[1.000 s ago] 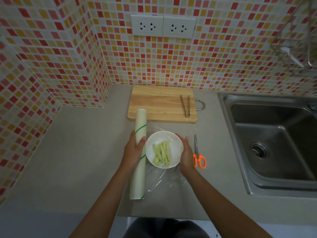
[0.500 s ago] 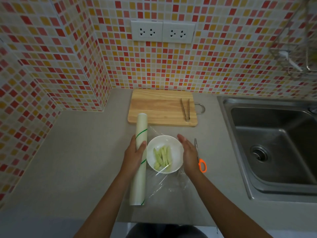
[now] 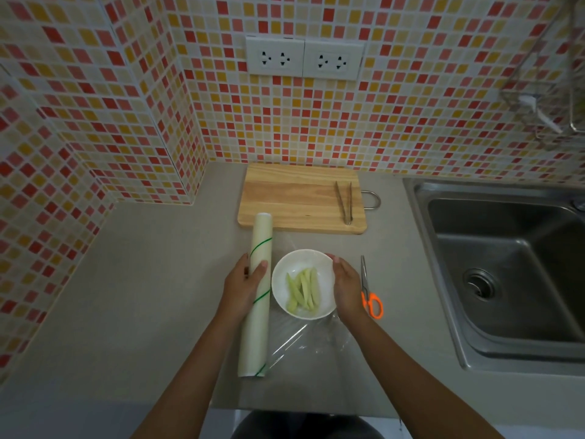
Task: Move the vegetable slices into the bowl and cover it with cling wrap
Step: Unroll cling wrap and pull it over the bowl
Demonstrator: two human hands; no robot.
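Note:
A white bowl (image 3: 300, 263) stands on the grey counter with several pale green vegetable slices (image 3: 303, 292) inside. A sheet of clear cling wrap (image 3: 304, 340) is stretched from the roll over the bowl and trails toward me on the counter. The cling wrap roll (image 3: 257, 312), white with green stripes, lies lengthwise left of the bowl. My left hand (image 3: 243, 285) grips the roll near its middle. My right hand (image 3: 346, 285) presses against the bowl's right side, fingers curved along the rim over the film.
A wooden cutting board (image 3: 294, 198) lies behind the bowl with metal tongs (image 3: 344, 202) on its right part. Orange-handled scissors (image 3: 368, 293) lie just right of my right hand. A steel sink (image 3: 506, 264) fills the right side. Tiled walls close off the back and left.
The camera view tilted up slightly, so everything sits a little lower in the frame. My right hand slid a bit further along the bowl's right rim. The left hand stays on the roll.

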